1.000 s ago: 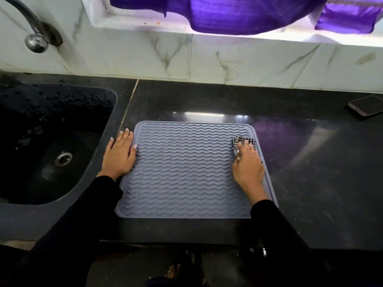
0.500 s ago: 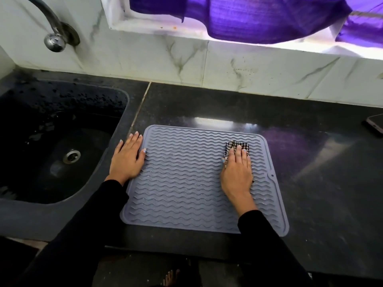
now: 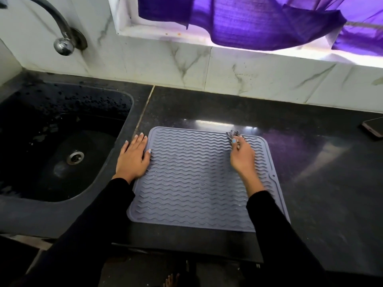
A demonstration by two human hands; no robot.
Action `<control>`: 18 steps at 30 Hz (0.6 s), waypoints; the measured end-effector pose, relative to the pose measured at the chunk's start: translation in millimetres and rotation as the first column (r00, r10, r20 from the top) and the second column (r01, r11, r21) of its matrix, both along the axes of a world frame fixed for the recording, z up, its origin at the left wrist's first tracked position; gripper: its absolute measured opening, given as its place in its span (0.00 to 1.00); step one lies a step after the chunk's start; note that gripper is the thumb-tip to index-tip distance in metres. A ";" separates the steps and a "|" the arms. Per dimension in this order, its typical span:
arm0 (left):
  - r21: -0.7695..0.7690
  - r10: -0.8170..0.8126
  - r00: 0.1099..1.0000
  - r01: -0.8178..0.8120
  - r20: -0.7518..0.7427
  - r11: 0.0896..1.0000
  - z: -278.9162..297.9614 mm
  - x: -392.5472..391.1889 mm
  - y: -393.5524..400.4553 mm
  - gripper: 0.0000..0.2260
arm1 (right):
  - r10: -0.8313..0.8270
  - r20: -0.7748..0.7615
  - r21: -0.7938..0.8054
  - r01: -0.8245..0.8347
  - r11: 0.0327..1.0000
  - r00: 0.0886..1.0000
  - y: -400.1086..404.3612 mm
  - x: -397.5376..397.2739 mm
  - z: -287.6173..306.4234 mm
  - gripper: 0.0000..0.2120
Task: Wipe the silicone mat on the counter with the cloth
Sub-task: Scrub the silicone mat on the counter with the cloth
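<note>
A grey silicone mat with wavy ridges lies flat on the black counter. My left hand rests flat at the mat's left edge, fingers straight, thumb touching the mat. My right hand is over the mat's far right part and grips a small checked black-and-white cloth, bunched under the fingers near the far edge. Most of the cloth is hidden by the hand.
A black sink with a metal drain lies left of the mat, a tap above it. A phone lies at the counter's right edge. White marble-look tiles back the counter; purple cloth hangs at the window.
My right hand has slid the cloth from the mat's right side toward the middle, then up to the far edge, and the cloth is more bunched. My left hand has stayed in place.
</note>
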State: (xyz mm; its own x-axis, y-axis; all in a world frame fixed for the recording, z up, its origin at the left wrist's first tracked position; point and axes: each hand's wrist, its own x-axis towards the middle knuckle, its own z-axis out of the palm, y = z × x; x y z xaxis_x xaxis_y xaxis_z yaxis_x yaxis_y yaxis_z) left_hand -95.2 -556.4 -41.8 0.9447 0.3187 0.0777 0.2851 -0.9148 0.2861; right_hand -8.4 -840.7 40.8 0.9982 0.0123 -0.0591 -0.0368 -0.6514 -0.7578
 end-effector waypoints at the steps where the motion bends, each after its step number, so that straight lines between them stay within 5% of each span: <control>1: -0.002 -0.001 1.000 0.001 0.000 1.000 0.1 -0.2 0.0 0.30 | 0.054 0.031 -0.071 -0.052 0.996 0.998 9.3 -7.7 -3.9 0.13; 5: 0.002 0.001 1.000 -0.001 0.013 1.000 0.1 0.3 0.3 0.30 | 0.297 0.077 -0.546 -0.209 0.811 0.952 33.0 -28.4 -48.6 0.21; 7: 0.009 0.001 1.000 -0.001 0.013 1.000 -0.9 1.1 1.1 0.30 | 0.328 0.103 -0.644 -0.188 0.742 0.939 33.6 -26.1 -57.7 0.23; 14: 0.012 -0.002 1.000 0.002 0.010 1.000 -2.1 0.6 0.5 0.29 | 0.403 0.063 -0.693 -0.250 0.676 0.913 32.1 -13.2 -57.9 0.24; 18: 0.004 -0.010 1.000 0.010 -0.016 1.000 -0.6 0.0 0.3 0.30 | 0.258 0.029 -0.316 -0.236 0.919 0.966 27.8 -4.7 -33.1 0.17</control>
State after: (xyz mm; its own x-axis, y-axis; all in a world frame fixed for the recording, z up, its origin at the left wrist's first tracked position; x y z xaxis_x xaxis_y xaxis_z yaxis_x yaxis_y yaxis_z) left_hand -95.3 -556.0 -42.4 0.9490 0.3088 0.0643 0.2802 -0.9189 0.2776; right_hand -13.1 -812.9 7.6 0.9675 0.2511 -0.0306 0.2003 -0.8343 -0.5137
